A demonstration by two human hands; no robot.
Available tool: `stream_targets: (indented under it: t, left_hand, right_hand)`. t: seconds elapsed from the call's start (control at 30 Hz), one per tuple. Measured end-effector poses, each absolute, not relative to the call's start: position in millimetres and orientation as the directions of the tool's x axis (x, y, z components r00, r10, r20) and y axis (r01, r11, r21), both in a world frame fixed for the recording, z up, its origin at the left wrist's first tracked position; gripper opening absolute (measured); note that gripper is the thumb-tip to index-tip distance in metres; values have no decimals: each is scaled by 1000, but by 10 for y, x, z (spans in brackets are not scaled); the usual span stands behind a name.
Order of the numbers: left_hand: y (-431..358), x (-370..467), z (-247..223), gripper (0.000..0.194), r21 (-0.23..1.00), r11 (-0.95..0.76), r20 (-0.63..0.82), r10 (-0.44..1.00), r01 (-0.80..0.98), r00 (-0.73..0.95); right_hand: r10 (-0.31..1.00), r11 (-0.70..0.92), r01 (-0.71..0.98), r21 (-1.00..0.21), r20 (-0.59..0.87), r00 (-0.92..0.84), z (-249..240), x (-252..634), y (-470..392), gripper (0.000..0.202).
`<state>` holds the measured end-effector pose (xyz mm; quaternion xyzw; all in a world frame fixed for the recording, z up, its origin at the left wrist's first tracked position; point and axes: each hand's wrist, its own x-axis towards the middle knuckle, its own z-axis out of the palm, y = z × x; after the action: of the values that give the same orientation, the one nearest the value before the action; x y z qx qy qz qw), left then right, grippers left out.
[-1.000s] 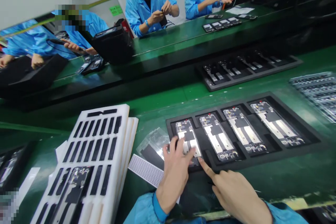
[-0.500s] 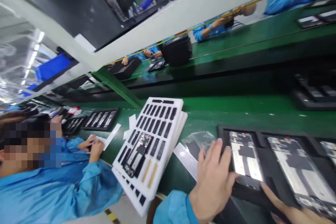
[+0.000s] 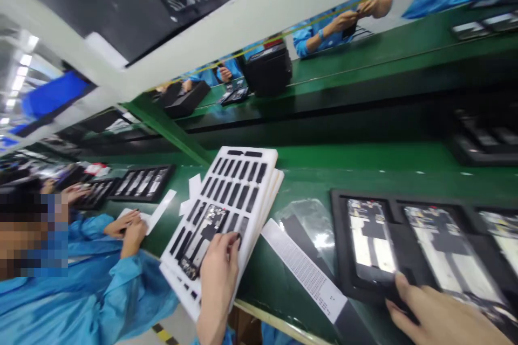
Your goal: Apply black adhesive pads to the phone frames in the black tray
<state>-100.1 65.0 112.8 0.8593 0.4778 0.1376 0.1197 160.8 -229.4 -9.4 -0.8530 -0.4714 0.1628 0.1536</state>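
Observation:
My left hand [image 3: 220,264] is over a white foam tray [image 3: 269,159] with rows of black strips. Its fingers are bent together at the strips on the tray's right side; whatever is between the fingertips is hidden. Next to them on this tray lies an opened phone body [image 3: 202,237] with its circuit board showing. My right hand [image 3: 437,307] rests at the front edge of a black foam tray [image 3: 340,237], fingers apart, its fingertips by the lower end of a phone body [image 3: 371,237]. Another phone body [image 3: 441,248] sits in the neighbouring slot.
Between the trays lie a printed white label sheet [image 3: 303,269] and clear film [image 3: 311,221]. A co-worker in a blue sleeve [image 3: 133,280] sits at the left. Overhead runs a white shelf beam [image 3: 243,16], with a green post [image 3: 165,129] beneath. Another phone tray [image 3: 141,183] stands further left.
My left hand has moved left from beside the black tray onto the white foam tray. My right hand remains at the black tray's front edge. The view has shifted slightly.

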Motion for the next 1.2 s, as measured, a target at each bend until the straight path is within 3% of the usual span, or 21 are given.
stream_targets:
  t: [0.17,0.3,0.43,0.53,0.7,0.8,0.93,1.1,1.2]
  left_hand:
    - [449,-733,1120,23,339,-624,229,781,704,582]
    - [-39,-42,1014,18,457,-826,178,447,328,877]
    - [-446,655,832,10,473,-854,-49,219,216,974]
    - [-521,865,748,11,457,-886,-101,30,73,994]
    - [-399,879,619,37,224,-920,-88,-347,-320,934]
    - [-371,906,553,36,165,-912,-101,-396,-377,913]
    - [-394,981,541,24,240,-923,-141,-339,-300,930]
    - [-477,1024,582,22,307,-933,-231,-264,-187,936]
    - [-540,904,681,44,262,-950,-231,-234,-171,944]
  right_hand:
    - [806,-541,784,-304,-455,379,622,1695,-1953,21]
    - [759,-589,751,-297,-522,389,670,1699,-1934,32]
    - [782,-613,648,-453,-469,411,532,1617,-2268,61]
    - [729,-661,387,-643,-429,533,488,1482,-2630,71]
    - [567,-604,18,-797,-414,713,439,1270,-3076,75]
    - [518,-572,-57,-818,-415,748,373,1245,-3168,79]
    - [534,-568,-46,-822,-410,739,336,1306,-3166,74]
    - [532,-597,4,-803,-392,751,394,1431,-3061,69]
    - [516,-606,22,-795,-372,772,428,1487,-2998,65]
